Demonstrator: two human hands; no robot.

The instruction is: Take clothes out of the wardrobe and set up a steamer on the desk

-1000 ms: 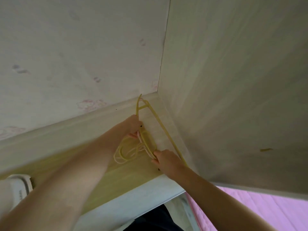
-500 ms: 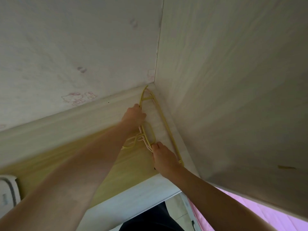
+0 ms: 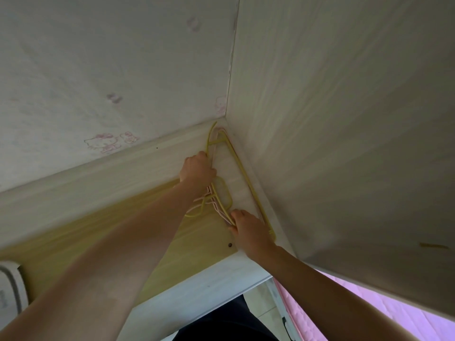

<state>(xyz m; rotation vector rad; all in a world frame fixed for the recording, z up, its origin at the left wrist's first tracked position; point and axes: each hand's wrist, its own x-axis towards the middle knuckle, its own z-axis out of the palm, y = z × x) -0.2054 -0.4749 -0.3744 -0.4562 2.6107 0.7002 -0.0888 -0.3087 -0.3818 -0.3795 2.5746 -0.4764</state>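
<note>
A bundle of thin yellow and pink plastic hangers lies flat on the desk top, pushed into the far right corner against the side panel. My left hand is closed over the bundle's upper part. My right hand grips its lower end, fingers around the pink and yellow bars. No clothes show in this view.
A pale wood side panel rises on the right, and wallpaper with pink cartoon prints covers the back wall. A white appliance sits at the left edge of the desk. Pink bedding lies lower right.
The view has tilted so the corner sits higher and more central. Both hands stay on the hangers, and the bundle has been gathered tighter toward the corner.
</note>
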